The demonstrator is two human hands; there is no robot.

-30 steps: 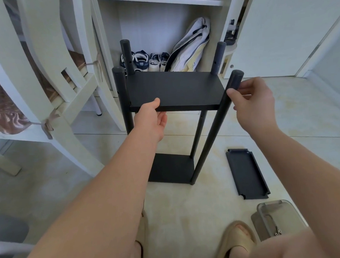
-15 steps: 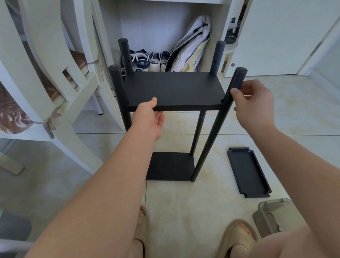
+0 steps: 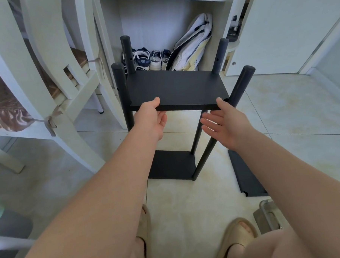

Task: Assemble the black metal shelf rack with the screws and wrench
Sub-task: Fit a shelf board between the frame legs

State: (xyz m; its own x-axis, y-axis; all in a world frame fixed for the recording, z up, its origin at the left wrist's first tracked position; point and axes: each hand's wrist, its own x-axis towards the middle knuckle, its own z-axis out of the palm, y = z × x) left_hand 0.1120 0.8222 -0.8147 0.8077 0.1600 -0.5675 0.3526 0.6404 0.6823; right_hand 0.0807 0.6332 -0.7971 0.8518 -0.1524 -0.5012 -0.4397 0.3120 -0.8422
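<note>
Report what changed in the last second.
The right hand let go of the front right post and dropped to the upper shelf, near its right corner, fingers open. The left hand still holds that shelf's front edge; loose panel on the floor unmoved.

Black rack upright on floor; spare shelf panel flat beside

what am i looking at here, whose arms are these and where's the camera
The camera sits on a person's head, looking down, so the arms are their own. On the tiled floor stands a half-built black rack: four posts, two shelves. The left hand grips the front edge of the upper shelf, thumb on top. The right hand is open beside the front right post, holding nothing. A spare shelf panel and a clear box lie on the floor nearby.
</note>
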